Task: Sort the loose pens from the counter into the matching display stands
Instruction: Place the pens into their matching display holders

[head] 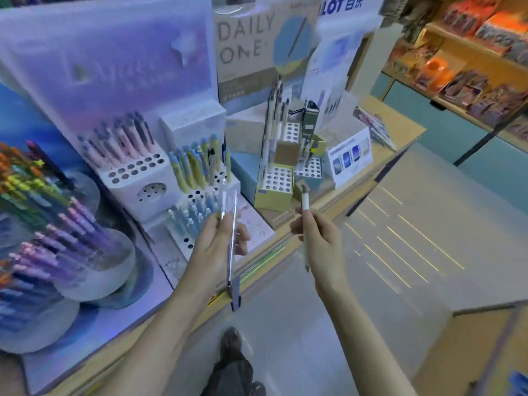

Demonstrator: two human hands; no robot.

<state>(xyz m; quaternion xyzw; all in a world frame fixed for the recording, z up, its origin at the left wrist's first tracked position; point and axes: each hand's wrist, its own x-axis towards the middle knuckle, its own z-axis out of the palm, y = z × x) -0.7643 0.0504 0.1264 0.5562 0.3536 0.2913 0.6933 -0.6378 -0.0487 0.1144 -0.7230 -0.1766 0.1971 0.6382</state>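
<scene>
From the head view, the wooden desk [400, 132] is crowded with pen displays. At the far left, round tiers [94, 261] bristle with purple and rainbow pens. Beside them a white stand [134, 172] holds pink pens at the back of its hole grid. Next to it stands a rack of yellow-green and blue pens [194, 167], with a low row of pale blue pens [185, 218] in front. Further right is a yellow-green box stand [273, 195] with mostly bare holes, below a "DAILY ONE" board [245, 35]. A shelf [471, 55] of packaged goods runs along the right wall.

The left hand [221, 238] is raised in front of the pale blue row and hides part of it. Its grip is closed, thumb and fingers curled round the clear pens [233, 207]. The right hand [314, 235] is held up over the desk's front edge, apart from the left. Its grip is a pinch on the white pen [305, 201].

The clear pens stand nearly upright, long axis up and down. Their tops reach the yellow-green rack and their lower ends hang below the palm. The white pen is also close to vertical. Its dark end is up, just beside the box stand's lower corner, and its other end points at the floor [400, 224].
</scene>
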